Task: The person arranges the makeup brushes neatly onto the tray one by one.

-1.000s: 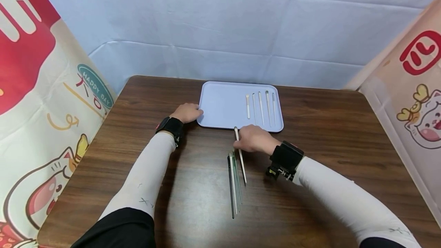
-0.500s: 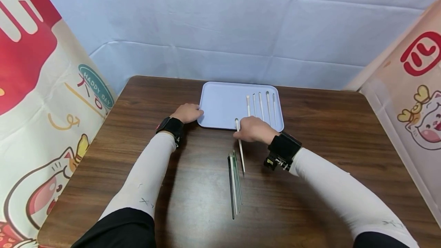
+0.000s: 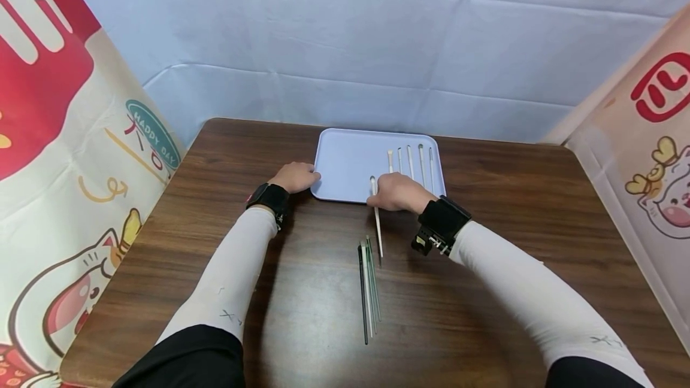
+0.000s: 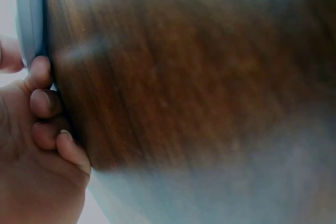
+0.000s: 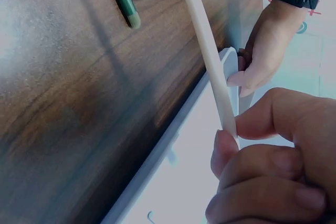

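My right hand (image 3: pixel 400 192) pinches a white-handled makeup brush (image 3: pixel 378 229) between thumb and index finger over the near edge of the pale tray (image 3: pixel 342 163). In the right wrist view the white handle (image 5: pixel 207 51) slants up from the fingertips, while the other fingers curl below. At the tray's left side, my left hand (image 3: pixel 295 177) holds the rim. The left wrist view has thumb and index finger on either side of the tray edge (image 4: pixel 30 19), with the remaining fingers curled. Several brushes (image 3: pixel 421 163) lie in a row on the tray's right part, their lower ends partly hidden by my right hand.
A small bunch of dark, white and green brushes (image 3: pixel 369 292) lies on the brown wooden table (image 3: pixel 474 292) in front of the tray. A pale blue cloth (image 3: pixel 345 47) hangs behind the table, with printed cloths at both sides.
My right hand has moved away from me with the white brush, from in front of the tray to over its near edge. My left hand has stayed at the tray's left side.
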A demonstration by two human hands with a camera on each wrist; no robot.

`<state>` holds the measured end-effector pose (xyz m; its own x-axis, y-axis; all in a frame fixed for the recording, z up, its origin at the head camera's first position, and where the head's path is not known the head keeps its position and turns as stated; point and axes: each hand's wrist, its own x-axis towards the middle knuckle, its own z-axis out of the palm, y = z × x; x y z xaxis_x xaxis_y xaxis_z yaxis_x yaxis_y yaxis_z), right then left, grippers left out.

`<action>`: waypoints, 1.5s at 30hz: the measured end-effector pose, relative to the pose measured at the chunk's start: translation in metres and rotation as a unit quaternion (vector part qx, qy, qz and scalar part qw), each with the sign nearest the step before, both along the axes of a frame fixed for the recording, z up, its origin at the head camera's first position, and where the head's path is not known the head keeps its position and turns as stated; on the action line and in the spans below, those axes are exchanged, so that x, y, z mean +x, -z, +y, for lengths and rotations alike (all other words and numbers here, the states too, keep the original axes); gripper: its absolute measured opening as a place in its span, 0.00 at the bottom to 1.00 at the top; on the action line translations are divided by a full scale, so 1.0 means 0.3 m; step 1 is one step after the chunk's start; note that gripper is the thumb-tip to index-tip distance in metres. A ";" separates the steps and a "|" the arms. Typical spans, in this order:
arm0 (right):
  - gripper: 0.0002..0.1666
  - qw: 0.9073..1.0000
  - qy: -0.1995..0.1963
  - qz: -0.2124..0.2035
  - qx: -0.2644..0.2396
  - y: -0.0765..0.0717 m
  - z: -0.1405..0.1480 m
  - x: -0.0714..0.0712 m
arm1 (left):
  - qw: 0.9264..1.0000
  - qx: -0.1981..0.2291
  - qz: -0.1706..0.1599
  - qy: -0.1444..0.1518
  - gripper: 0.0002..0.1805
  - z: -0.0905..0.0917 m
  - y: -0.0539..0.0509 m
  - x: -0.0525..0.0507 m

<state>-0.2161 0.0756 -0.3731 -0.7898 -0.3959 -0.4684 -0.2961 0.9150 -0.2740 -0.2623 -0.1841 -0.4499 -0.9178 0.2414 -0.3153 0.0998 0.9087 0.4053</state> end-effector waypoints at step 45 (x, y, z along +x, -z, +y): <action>0.20 0.997 0.065 -0.040 -0.012 0.026 0.025 -0.223 | 1.000 0.003 0.015 -0.003 0.30 -0.003 0.017 -0.006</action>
